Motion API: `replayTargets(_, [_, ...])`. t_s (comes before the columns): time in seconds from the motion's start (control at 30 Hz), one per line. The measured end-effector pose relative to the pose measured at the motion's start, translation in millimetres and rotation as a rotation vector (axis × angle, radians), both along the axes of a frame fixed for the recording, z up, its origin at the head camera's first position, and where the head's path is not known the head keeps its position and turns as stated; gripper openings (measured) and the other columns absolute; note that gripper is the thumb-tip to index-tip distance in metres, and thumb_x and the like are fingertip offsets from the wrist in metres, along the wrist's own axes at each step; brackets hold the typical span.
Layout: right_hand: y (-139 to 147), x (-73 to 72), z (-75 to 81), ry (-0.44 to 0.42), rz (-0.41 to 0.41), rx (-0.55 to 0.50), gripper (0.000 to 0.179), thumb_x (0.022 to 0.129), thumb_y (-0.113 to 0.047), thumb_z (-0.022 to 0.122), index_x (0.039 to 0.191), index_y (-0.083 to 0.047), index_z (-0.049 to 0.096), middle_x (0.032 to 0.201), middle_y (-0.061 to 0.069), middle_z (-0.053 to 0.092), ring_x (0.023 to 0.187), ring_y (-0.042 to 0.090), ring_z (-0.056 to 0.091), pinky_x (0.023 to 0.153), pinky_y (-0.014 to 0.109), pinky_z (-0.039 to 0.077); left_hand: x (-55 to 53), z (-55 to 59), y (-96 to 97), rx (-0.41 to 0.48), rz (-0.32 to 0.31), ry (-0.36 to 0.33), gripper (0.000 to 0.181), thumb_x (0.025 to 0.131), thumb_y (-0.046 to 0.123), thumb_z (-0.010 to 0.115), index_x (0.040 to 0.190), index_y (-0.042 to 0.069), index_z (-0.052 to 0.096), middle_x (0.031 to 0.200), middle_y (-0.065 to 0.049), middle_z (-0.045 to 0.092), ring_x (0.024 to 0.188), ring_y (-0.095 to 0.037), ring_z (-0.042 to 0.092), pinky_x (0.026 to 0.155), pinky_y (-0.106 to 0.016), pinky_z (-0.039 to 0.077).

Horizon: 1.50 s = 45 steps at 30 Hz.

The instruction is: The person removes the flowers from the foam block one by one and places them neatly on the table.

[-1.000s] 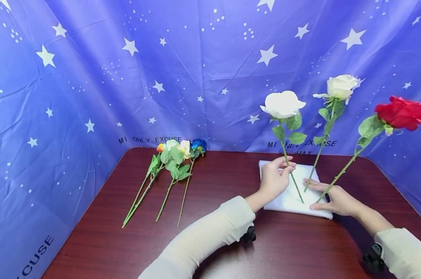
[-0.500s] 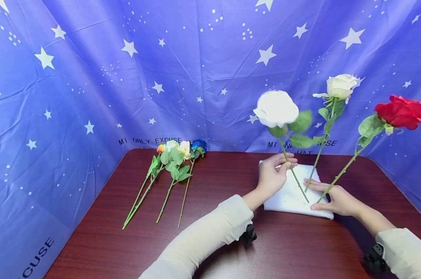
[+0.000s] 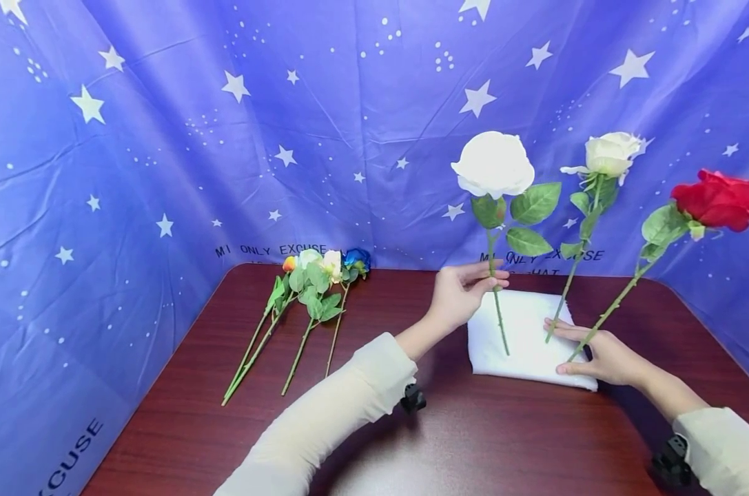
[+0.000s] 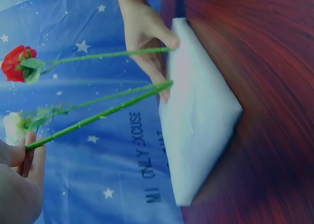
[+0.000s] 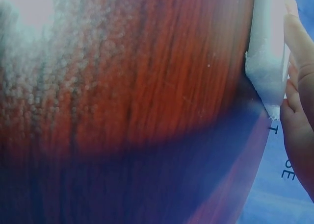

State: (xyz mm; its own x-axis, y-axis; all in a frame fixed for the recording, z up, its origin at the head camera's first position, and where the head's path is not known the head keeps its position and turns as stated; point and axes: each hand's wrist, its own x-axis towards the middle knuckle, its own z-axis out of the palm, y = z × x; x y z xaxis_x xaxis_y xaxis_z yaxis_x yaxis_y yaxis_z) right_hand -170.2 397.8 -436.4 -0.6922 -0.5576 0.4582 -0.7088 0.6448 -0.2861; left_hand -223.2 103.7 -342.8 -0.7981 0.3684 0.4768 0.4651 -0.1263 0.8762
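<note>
My left hand (image 3: 457,296) pinches the stem of a white rose (image 3: 493,165) between thumb and fingers. The stem's lower end is over the white foam block (image 3: 532,368); whether it touches the block I cannot tell. Stuck in the foam are a cream rose (image 3: 608,155), nearly upright, and a red rose (image 3: 718,200) that leans right. My right hand (image 3: 610,358) rests on the block's right side, thumb and fingers spread around the base of the red rose's stem. In the right wrist view, that hand (image 5: 299,87) lies against the foam (image 5: 267,67).
Several more flowers lie at the left of the dark wooden table (image 3: 374,317), among them a blue rose (image 3: 357,260) and an orange bud (image 3: 289,264). A blue star-patterned curtain (image 3: 349,124) hangs close behind the table.
The white rose's stem end first slid right over the foam, then my left hand drew the rose left and it now stands more upright. My right hand stays in place.
</note>
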Motion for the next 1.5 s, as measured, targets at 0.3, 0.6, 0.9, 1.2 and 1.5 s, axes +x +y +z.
replayTargets(0.3, [0, 0.5, 1.1, -0.004, 0.008, -0.008, 0.072, 0.063, -0.014, 0.086, 0.127, 0.004, 0.059, 0.144, -0.028, 0.034, 0.133, -0.023, 0.026, 0.104, -0.008, 0.020, -5.0, 1.2, -31.9, 0.042, -0.047, -0.145, 0.027, 0.085, -0.009, 0.064, 0.112, -0.015, 0.064, 0.101, -0.033, 0.068, 0.093, -0.041, 0.070, 0.081, -0.027, 0.061])
replayTargets(0.6, [1, 0.7, 0.6, -0.014, -0.019, 0.002, 0.072, 0.065, -0.018, 0.086, 0.129, 0.001, 0.059, 0.142, -0.027, 0.034, 0.132, -0.023, 0.025, 0.103, -0.008, 0.019, -6.3, 5.7, -60.9, 0.074, -0.046, -0.288, 0.030, 0.086, -0.012, 0.062, 0.114, -0.018, 0.060, 0.104, -0.037, 0.064, 0.096, -0.045, 0.067, 0.081, -0.035, 0.061])
replayTargets(0.9, [2, 1.5, 1.7, 0.002, 0.001, -0.008, 0.071, 0.064, -0.016, 0.086, 0.127, 0.005, 0.059, 0.142, -0.026, 0.035, 0.133, -0.022, 0.026, 0.104, -0.007, 0.021, -6.2, 4.0, -87.6, 0.062, 0.001, -0.423, 0.030, 0.087, -0.012, 0.060, 0.116, -0.016, 0.061, 0.109, -0.038, 0.063, 0.087, -0.027, 0.074, 0.085, -0.038, 0.060])
replayTargets(1.2, [2, 4.0, 2.5, -0.003, -0.003, -0.010, 0.072, 0.063, -0.017, 0.086, 0.128, -0.001, 0.060, 0.141, -0.029, 0.034, 0.132, -0.023, 0.025, 0.102, -0.009, 0.019, -7.9, 1.2, -112.3, -0.007, 0.048, -0.541, 0.030, 0.087, -0.010, 0.060, 0.116, -0.014, 0.062, 0.112, -0.034, 0.064, 0.089, -0.025, 0.074, 0.086, -0.038, 0.060])
replayTargets(1.5, [1, 4.7, 1.5, -0.032, -0.028, 0.002, 0.070, 0.067, -0.020, 0.085, 0.128, 0.002, 0.059, 0.140, -0.024, 0.034, 0.131, -0.025, 0.023, 0.100, -0.010, 0.018, -12.5, -16.4, -139.3, -0.103, 0.106, -0.656, 0.031, 0.087, -0.010, 0.059, 0.118, -0.013, 0.061, 0.114, -0.036, 0.062, 0.089, -0.026, 0.074, 0.086, -0.040, 0.059])
